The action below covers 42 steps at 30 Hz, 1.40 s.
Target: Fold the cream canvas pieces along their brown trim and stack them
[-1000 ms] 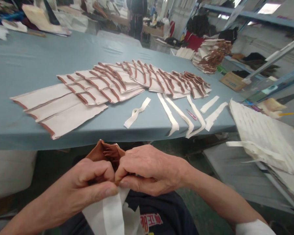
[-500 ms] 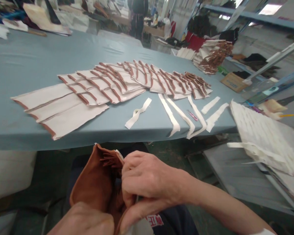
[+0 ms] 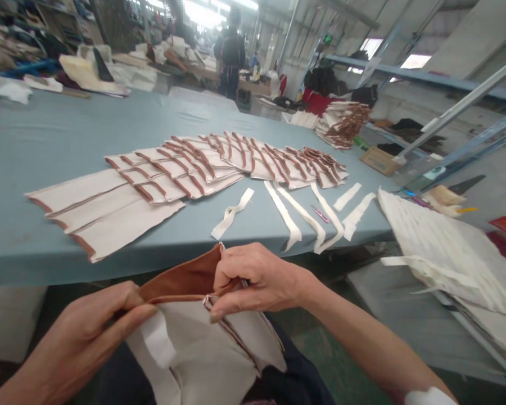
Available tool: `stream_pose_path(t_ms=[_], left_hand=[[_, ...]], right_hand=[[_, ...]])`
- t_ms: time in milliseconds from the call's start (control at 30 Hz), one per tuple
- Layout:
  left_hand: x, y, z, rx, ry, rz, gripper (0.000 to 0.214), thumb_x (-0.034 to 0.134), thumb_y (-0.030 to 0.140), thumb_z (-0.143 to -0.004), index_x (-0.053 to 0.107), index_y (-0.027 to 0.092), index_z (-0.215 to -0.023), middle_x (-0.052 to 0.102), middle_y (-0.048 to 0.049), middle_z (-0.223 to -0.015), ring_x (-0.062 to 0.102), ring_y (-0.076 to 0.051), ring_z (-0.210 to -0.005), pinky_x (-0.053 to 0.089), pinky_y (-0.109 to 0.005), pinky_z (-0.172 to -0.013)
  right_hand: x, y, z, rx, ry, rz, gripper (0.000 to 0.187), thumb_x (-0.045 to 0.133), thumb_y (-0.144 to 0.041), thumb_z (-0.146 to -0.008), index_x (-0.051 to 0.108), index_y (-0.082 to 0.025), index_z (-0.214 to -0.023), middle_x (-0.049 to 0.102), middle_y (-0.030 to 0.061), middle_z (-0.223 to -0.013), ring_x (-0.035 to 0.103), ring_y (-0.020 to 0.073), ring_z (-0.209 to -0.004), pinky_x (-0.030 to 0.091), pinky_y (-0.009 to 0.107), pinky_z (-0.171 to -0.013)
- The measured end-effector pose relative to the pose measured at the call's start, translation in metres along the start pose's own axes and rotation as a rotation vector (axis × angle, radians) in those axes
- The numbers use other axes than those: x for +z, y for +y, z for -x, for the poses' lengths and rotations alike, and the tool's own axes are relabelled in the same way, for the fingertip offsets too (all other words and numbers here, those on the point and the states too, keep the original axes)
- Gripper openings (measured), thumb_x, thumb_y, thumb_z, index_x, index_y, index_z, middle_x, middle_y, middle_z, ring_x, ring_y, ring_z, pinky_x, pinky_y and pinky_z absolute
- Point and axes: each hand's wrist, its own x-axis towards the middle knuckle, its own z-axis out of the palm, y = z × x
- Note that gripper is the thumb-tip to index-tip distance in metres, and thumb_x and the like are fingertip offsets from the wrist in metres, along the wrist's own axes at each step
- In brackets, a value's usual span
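Note:
A sewn brown-and-cream fabric piece (image 3: pixel 202 332) hangs over my lap, its pale side toward me and brown suede-like material showing inside the upper opening. My left hand (image 3: pixel 105 315) pinches its brown-edged rim at the left, thumb in front. A short white strip (image 3: pixel 159 340) dangles just below that thumb. At the right, my right hand (image 3: pixel 253 281) is closed on the rim beside a seam, thumb in front and fingers curled over the opening. Part of the rim is hidden behind these fingers.
Overlapping cream panels with brown edges (image 3: pixel 211 163) lie across the blue-covered table (image 3: pixel 8 236). Closer to the front edge are white strips (image 3: pixel 282 211) and a small purple tool (image 3: pixel 320 215). A pale stack (image 3: pixel 438 242) stands at the right. A person (image 3: pixel 230 56) stands far back.
The piece has turned from its brown side to its pale side and come up toward the table edge. My left hand has shifted up and left. The view has tilted upward.

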Motion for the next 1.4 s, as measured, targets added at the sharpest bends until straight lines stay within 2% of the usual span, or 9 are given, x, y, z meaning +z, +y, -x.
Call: stream_pose_path(t_ms=[167, 233, 300, 400, 533, 767, 900, 1233, 1400], left_hand=[[-0.002, 0.021, -0.026, 0.217, 0.065, 0.083, 0.02, 0.065, 0.044, -0.11, 0.08, 0.031, -0.113, 0.086, 0.0017, -0.11, 0.079, -0.021, -0.104, 0.058, -0.023, -0.097], [-0.003, 0.038, -0.035, 0.311, 0.061, 0.083, 0.015, 0.071, 0.042, -0.107, 0.081, 0.033, -0.114, 0.087, 0.0033, -0.116, 0.08, -0.02, -0.111, 0.057, -0.021, -0.102], [-0.004, 0.056, -0.046, 0.374, 0.017, 0.122, 0.012, 0.069, 0.034, -0.105, 0.081, 0.033, -0.109, 0.087, 0.0057, -0.111, 0.082, -0.016, -0.101, 0.059, -0.017, -0.093], [-0.007, 0.081, -0.062, 0.388, -0.092, 0.191, 0.024, 0.058, 0.022, -0.101, 0.077, 0.028, -0.088, 0.081, 0.0085, -0.083, 0.076, -0.011, -0.072, 0.056, -0.014, -0.069], [-0.01, 0.097, -0.075, 0.354, -0.128, 0.231, 0.034, 0.051, 0.024, -0.101, 0.07, 0.025, -0.072, 0.069, 0.0083, -0.064, 0.066, -0.01, -0.055, 0.048, -0.014, -0.052], [0.002, 0.081, -0.069, 0.229, -0.253, 0.296, 0.036, 0.051, 0.031, -0.107, 0.073, 0.025, -0.08, 0.072, 0.0054, -0.075, 0.068, -0.012, -0.065, 0.051, -0.017, -0.06], [0.015, 0.067, -0.059, 0.189, -0.221, 0.308, 0.037, 0.054, 0.031, -0.109, 0.065, 0.024, -0.074, 0.064, 0.0074, -0.069, 0.057, -0.011, -0.058, 0.043, -0.018, -0.054], [0.015, 0.056, -0.055, 0.084, -0.224, 0.353, 0.043, 0.056, 0.041, -0.112, 0.067, 0.024, -0.074, 0.066, 0.005, -0.068, 0.058, -0.013, -0.058, 0.045, -0.019, -0.053], [0.016, 0.052, -0.053, -0.019, -0.287, 0.415, 0.039, 0.063, 0.046, -0.106, 0.064, 0.023, -0.074, 0.057, 0.0052, -0.069, 0.05, -0.012, -0.061, 0.041, -0.018, -0.052]], right_hand=[[-0.015, -0.014, -0.013, 0.053, -0.056, -0.112, 0.058, 0.073, -0.073, -0.105, 0.058, -0.021, -0.083, 0.055, -0.0057, -0.071, 0.047, 0.0096, -0.063, 0.035, 0.025, -0.062], [-0.018, -0.017, -0.016, 0.076, -0.078, -0.139, 0.06, 0.073, -0.074, -0.104, 0.056, -0.021, -0.082, 0.052, -0.0064, -0.071, 0.044, 0.0094, -0.063, 0.033, 0.025, -0.061], [-0.02, -0.019, -0.018, 0.086, -0.102, -0.162, 0.062, 0.073, -0.076, -0.103, 0.053, -0.022, -0.08, 0.052, -0.0058, -0.072, 0.045, 0.0097, -0.064, 0.034, 0.025, -0.062], [-0.023, -0.019, -0.02, 0.12, -0.107, -0.151, 0.063, 0.073, -0.078, -0.101, 0.052, -0.022, -0.079, 0.051, -0.0057, -0.072, 0.044, 0.0105, -0.065, 0.033, 0.026, -0.062], [-0.028, -0.011, -0.019, 0.17, -0.025, -0.144, 0.059, 0.078, -0.075, -0.099, 0.06, -0.021, -0.084, 0.056, -0.0051, -0.072, 0.047, 0.0113, -0.066, 0.035, 0.025, -0.063], [-0.017, 0.004, -0.015, 0.216, -0.039, -0.296, 0.056, 0.084, -0.071, -0.095, 0.064, -0.019, -0.088, 0.061, -0.0048, -0.076, 0.052, 0.0109, -0.069, 0.041, 0.024, -0.065], [-0.005, 0.005, -0.013, 0.205, -0.015, -0.274, 0.058, 0.095, -0.067, -0.086, 0.063, -0.019, -0.088, 0.062, -0.0056, -0.078, 0.053, 0.0099, -0.07, 0.04, 0.023, -0.065], [0.001, 0.016, -0.012, 0.202, -0.04, -0.436, 0.048, 0.088, -0.06, -0.096, 0.065, -0.018, -0.09, 0.063, -0.0044, -0.079, 0.053, 0.0097, -0.066, 0.043, 0.022, -0.061], [0.008, 0.016, -0.011, 0.212, -0.028, -0.366, 0.039, 0.084, -0.052, -0.099, 0.065, -0.018, -0.091, 0.062, -0.0051, -0.076, 0.053, 0.0097, -0.066, 0.042, 0.022, -0.06]])
